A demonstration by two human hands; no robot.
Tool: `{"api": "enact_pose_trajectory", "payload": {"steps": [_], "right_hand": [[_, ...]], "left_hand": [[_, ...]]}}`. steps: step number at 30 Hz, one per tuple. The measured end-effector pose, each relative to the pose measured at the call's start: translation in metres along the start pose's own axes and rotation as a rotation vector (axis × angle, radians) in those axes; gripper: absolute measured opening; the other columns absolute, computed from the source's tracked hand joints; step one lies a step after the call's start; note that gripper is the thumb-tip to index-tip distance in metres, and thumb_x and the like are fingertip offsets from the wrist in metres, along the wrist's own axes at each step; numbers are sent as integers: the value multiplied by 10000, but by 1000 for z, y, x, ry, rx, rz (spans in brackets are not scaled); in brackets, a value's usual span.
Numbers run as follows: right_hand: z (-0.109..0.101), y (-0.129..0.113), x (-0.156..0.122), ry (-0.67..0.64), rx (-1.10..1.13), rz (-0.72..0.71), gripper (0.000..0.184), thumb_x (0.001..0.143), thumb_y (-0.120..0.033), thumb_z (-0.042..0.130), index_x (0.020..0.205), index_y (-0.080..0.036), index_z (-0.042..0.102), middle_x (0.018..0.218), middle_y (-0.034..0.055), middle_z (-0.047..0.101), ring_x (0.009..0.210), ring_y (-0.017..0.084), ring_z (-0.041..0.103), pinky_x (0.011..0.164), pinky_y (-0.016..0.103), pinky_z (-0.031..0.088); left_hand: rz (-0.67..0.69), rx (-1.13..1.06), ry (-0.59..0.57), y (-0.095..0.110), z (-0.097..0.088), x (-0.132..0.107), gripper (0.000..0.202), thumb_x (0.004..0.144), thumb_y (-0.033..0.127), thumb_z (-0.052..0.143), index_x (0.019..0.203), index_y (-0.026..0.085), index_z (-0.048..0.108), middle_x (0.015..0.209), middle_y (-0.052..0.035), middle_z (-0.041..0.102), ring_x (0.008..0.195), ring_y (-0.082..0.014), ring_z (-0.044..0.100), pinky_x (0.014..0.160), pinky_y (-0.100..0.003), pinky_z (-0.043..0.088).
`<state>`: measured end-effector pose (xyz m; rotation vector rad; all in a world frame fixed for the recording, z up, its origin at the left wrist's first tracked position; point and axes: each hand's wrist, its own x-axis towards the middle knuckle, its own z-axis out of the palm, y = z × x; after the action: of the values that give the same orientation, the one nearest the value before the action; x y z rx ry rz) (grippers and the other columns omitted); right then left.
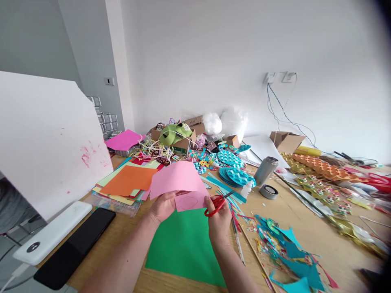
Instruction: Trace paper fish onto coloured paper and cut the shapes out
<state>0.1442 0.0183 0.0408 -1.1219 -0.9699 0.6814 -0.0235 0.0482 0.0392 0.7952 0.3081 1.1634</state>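
My left hand [163,206] grips a folded pink paper sheet [179,181] by its lower edge, holding it above the table. A pencilled oval outline shows on the paper's lower flap [189,201]. My right hand [219,217] is closed on red-handled scissors [217,203], whose blades point right and up, beside the pink paper's right edge. Under both hands lies a green paper sheet [186,248] on the wooden table [305,228].
A stack of coloured paper [128,183] with an orange sheet on top lies left. A black phone [76,248] and a white power bank [51,234] sit near the front left edge. Teal scraps [287,248], a steel bottle [265,171], a tape roll [269,191] and craft clutter fill the right and back.
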Motion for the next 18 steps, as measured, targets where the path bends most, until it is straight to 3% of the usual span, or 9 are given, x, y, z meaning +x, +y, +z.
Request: {"api": "enact_pose_trajectory", "payload": {"steps": [4,9,12,18], "right_hand": [[1,7,0,15,-12,-4,335,736,-502,653,750,-209,491,630,-7,539,550,143,499,524,265,429],[3,15,-1,11,22,-11,346,717,-494,670,745,-214,467,646,-14,524,567,140,489,530,259,428],[5,20,-2,-39,-23,8,368,722,-522,658,764,-216,459,644,-17,517,547,133,468,504,251,419],[5,17,1,-166,-157,22,421,789,-625,546,761,-211,481,644,2,535,573,149,506,512,257,420]], "left_hand": [[19,40,14,-3,1,-1,673,607,205,780,1241,209,555,1180,-109,653,1216,-311,514,1035,-455,374],[-96,-26,170,-4,-3,5,522,738,358,709,1194,133,590,1143,-149,666,1171,-311,557,1009,-439,417],[-119,-38,315,0,-10,9,456,807,350,616,1187,98,593,1091,-151,688,1117,-299,598,983,-428,448],[-114,-62,349,13,-19,11,464,840,376,567,1211,98,589,1098,-150,688,1076,-294,623,975,-425,460]]}}
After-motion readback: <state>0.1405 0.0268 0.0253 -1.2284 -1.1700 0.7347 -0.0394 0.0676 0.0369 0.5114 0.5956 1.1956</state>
